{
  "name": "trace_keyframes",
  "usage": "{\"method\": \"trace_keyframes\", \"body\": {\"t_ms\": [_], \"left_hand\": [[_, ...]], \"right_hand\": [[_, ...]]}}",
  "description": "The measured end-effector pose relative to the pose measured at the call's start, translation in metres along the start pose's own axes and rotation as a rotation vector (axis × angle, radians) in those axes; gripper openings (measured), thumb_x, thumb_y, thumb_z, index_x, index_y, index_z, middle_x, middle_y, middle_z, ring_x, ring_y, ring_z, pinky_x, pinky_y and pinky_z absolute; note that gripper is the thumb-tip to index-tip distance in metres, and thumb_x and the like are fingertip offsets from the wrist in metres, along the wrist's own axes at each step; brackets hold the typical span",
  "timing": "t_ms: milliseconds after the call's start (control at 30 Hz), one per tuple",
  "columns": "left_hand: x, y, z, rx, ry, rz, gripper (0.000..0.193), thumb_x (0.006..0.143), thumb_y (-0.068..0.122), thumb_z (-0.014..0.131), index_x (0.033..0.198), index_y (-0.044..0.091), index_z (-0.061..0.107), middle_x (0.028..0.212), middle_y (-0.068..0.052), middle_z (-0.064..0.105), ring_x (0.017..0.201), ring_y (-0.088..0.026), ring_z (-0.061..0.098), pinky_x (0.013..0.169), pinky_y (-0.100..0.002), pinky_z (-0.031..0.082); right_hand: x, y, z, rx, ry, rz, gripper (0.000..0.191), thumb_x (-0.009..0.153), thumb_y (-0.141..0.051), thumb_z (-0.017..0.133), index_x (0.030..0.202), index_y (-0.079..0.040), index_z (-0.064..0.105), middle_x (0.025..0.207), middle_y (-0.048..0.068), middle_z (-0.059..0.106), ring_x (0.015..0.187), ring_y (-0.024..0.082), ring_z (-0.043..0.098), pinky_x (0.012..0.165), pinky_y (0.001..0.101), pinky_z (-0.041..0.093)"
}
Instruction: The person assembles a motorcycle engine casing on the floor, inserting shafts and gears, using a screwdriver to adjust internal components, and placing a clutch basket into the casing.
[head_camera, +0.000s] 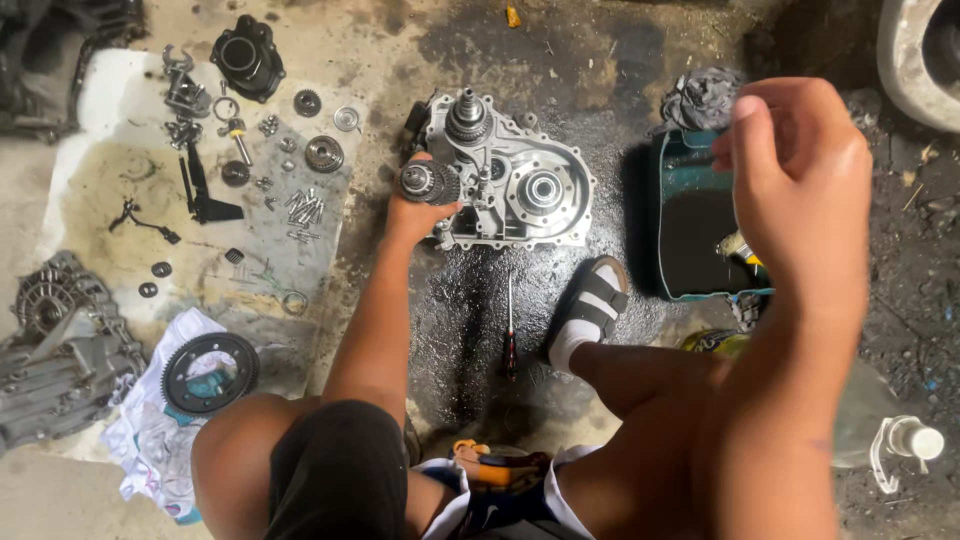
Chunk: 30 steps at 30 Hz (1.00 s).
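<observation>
My left hand (418, 212) reaches forward and grips a gear shaft (430, 183) standing in the left side of an aluminium gearbox casing (560, 160) that lies on the oily floor. A second gear cluster (466, 118) stands upright at the top of the casing, and a round bearing (541, 190) sits in its right half. My right hand (800, 190) is raised close to the camera with the fingers curled shut; I cannot see anything in it.
A screwdriver (510, 325) lies beside my sandalled foot (592, 305). A teal oil tray (700, 215) with a rag (702, 98) sits right. Bolts, small gears (323, 153) and a black housing (247, 58) are spread left, with a ring gear (210, 372) on cloth and another casing (55, 360).
</observation>
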<state>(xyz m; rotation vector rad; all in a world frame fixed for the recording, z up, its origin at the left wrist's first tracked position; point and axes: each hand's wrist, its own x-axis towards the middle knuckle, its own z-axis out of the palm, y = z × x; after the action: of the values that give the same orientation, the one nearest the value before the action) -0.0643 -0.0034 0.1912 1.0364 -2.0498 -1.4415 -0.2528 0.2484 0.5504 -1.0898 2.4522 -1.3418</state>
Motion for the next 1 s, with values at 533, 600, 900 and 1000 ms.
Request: {"method": "trace_keyframes", "body": {"t_ms": [533,600,900,1000], "left_hand": [[0.005,-0.007,0.016,0.032,-0.081,0.054,0.087,0.068,0.009,0.099,0.138,0.009,0.047,0.125,-0.008,0.064,0.113,-0.020,0.066,0.098,-0.033,0.056],[0.006,-0.011,0.018,0.063,-0.074,0.145,0.088,0.068,0.008,0.100,0.138,0.007,0.047,0.126,-0.009,0.061,0.116,-0.022,0.063,0.101,-0.035,0.054],[0.004,-0.018,0.020,0.087,-0.135,0.097,0.087,0.073,0.007,0.099,0.140,0.007,0.043,0.128,-0.007,0.058,0.118,-0.019,0.059,0.106,-0.033,0.051],[0.004,-0.019,0.021,0.091,-0.155,0.065,0.088,0.073,0.009,0.098,0.140,0.007,0.042,0.126,-0.006,0.059,0.116,-0.018,0.060,0.105,-0.033,0.051]], "right_hand": [[-0.006,0.030,-0.040,-0.137,-0.071,0.110,0.026,0.102,-0.022,0.069,0.108,0.004,0.069,0.080,0.015,0.070,0.069,0.020,0.066,0.062,0.0333,0.049],[-0.007,0.036,-0.047,-0.069,-0.034,0.103,0.025,0.102,-0.020,0.069,0.108,0.004,0.068,0.082,0.014,0.070,0.071,0.017,0.067,0.063,0.0312,0.049],[-0.016,0.060,-0.081,0.250,0.064,0.236,0.015,0.111,-0.011,0.064,0.103,0.002,0.061,0.076,-0.002,0.053,0.066,0.004,0.045,0.059,0.0237,0.035],[-0.021,0.066,-0.087,0.362,0.083,0.250,0.015,0.112,-0.011,0.064,0.104,0.001,0.061,0.079,-0.003,0.055,0.066,0.003,0.047,0.058,0.0223,0.036]]}}
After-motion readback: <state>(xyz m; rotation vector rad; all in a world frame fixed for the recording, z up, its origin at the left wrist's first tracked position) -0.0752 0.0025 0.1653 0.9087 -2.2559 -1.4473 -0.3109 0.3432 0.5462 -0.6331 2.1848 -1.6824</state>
